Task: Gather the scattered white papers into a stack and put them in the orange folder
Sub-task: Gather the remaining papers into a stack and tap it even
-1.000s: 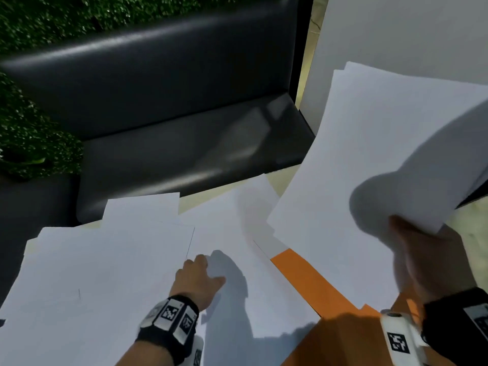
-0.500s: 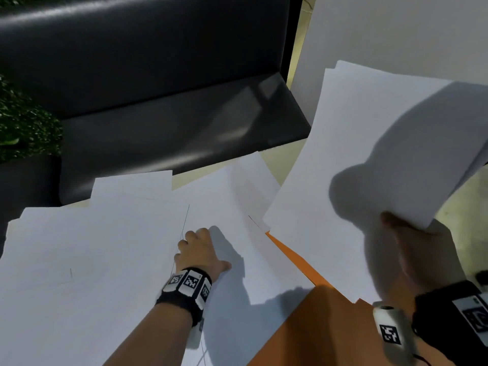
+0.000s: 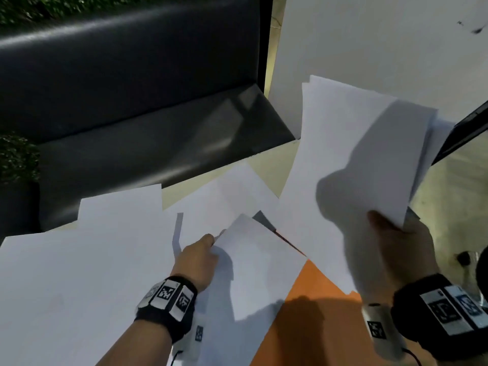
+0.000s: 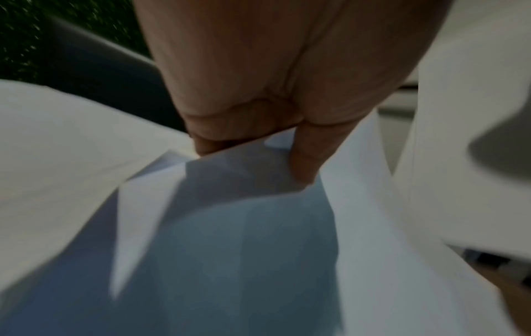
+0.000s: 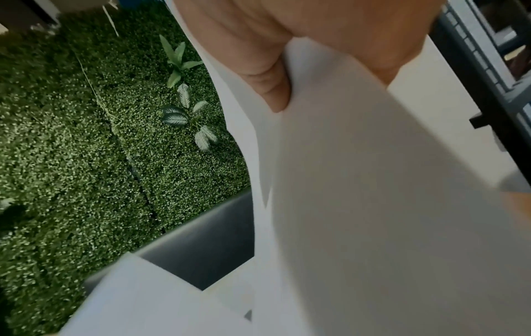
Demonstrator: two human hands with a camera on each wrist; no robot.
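Several white papers (image 3: 87,260) lie scattered and overlapping across the table. My left hand (image 3: 200,257) pinches the corner of one white sheet (image 3: 253,265) and has it raised off the pile; in the left wrist view that sheet (image 4: 235,204) bends under my fingers (image 4: 304,159). My right hand (image 3: 396,249) holds a stack of white papers (image 3: 351,159) up at the right, thumb on top; the right wrist view shows that stack (image 5: 373,181) in my grip. The orange folder (image 3: 311,313) lies flat at the near centre, partly covered by paper.
A dark leather bench (image 3: 132,107) runs along the far side of the table. A white panel (image 3: 369,43) stands at the back right. Green artificial foliage (image 5: 86,136) covers the wall behind. A small dark object (image 3: 463,257) sits on the beige table (image 3: 456,196) at the right.
My left hand, which lay on the papers, now has lifted one sheet's corner up and toward the right. The held stack in my right hand has shifted slightly.
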